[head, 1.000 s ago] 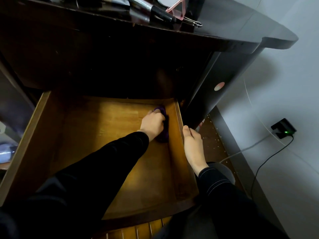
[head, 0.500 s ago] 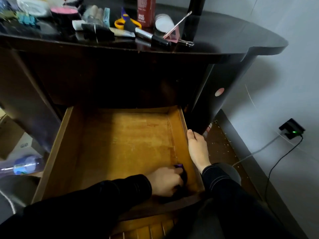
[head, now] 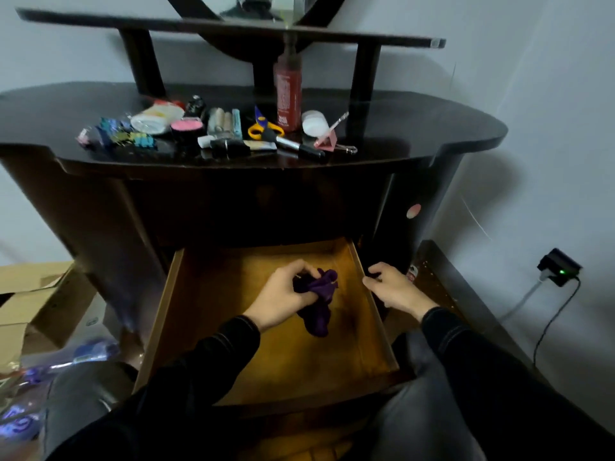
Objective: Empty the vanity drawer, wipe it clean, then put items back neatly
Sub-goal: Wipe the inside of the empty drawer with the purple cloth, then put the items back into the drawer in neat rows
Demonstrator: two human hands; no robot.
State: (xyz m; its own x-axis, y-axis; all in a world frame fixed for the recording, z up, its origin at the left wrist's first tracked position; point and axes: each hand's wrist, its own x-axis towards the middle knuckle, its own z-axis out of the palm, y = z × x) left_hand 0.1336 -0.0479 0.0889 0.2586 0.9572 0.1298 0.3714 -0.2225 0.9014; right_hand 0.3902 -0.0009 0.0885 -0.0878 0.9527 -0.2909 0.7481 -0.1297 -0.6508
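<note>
Wipe | left hand [head: 283,296] bunches purple cloth [head: 319,311] over drawer [head: 160,314] centre; right hand [head: 396,289] curled at 3 o'clock rim, grip unclear | judgement: flatten cloth; sweep corners 12-to-6

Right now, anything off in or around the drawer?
Dark blotches on the drawer floor right of centre, under the purple cloth in the left hand: stain or shadow, cannot tell. Pale specks scattered on the dark ledge right of the vanity.

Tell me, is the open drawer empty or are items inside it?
Empty. The drawer shows only bare wooden floor; the left hand holds a purple cloth above it.
</note>
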